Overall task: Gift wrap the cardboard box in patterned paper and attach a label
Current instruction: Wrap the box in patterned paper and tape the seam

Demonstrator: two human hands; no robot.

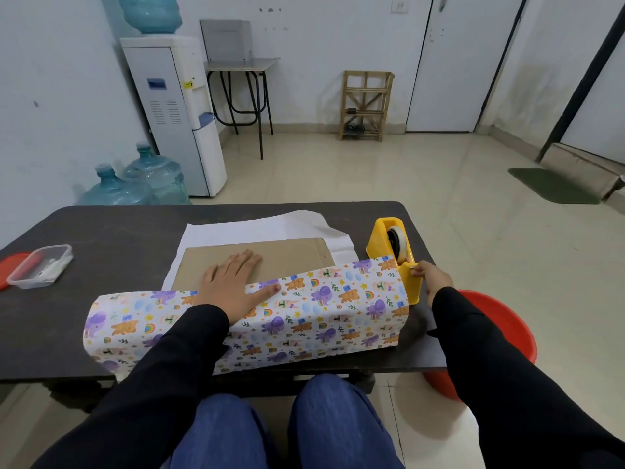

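A flat brown cardboard box (pixel 280 257) lies on the dark table, on top of the patterned paper. The paper's white underside (pixel 257 228) shows behind the box. Its near flap, printed with cartoon animals (pixel 321 316), is folded up over the box's front edge. My left hand (pixel 233 282) lies flat with straight fingers across the box top and the flap's edge, pressing them down. A yellow tape dispenser (pixel 394 255) stands at the box's right end. My right hand (pixel 431 275) pinches the tape end at the dispenser's front cutter.
A clear plastic container (pixel 40 265) with small items sits at the table's left, its red lid (pixel 10 265) beside it. A red bucket (pixel 500 340) stands on the floor right of the table (pixel 101 225). A water dispenser and bottles stand at the far left.
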